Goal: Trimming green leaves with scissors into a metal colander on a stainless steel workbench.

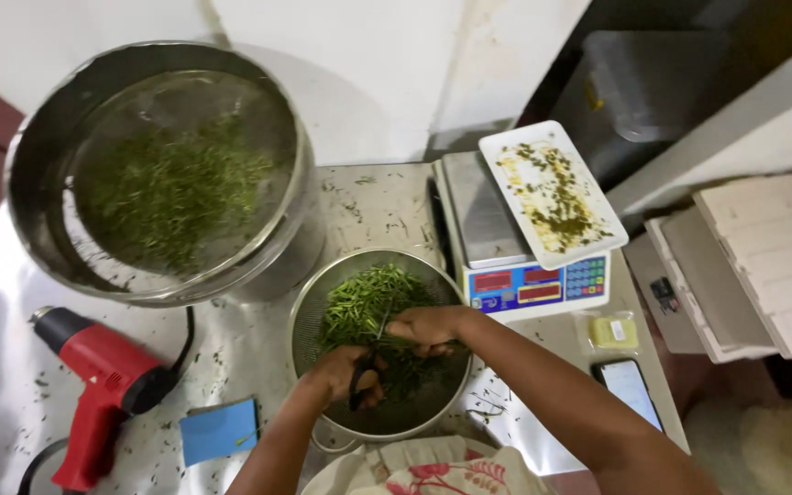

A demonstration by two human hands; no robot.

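The green stalks [368, 302] are lying heaped in a metal colander [309, 316] at the near middle of the steel table [258, 353]. The right hand [428, 328] is closing around a bunch of these stalks over the colander, fingers curled tight on them. The left hand [346, 376] is gripping the black handles of a pair of scissors [368, 362], whose blades are pointing up toward the held bunch (whether the blades are parted is too small to tell).

Just right of the colander a digital scale [529, 284] is sitting, with a white rectangular tray [598, 229] of yellow-green scraps resting tilted across its far edge. Nearer, on the right, a small yellow block in a clear wrapper [612, 332] and a phone [630, 390] are lying. To the far left a large steel pot [38, 174] is holding chopped greens in water. On the near left a red heat gun [103, 390] and a blue card [219, 431] are lying on the table.
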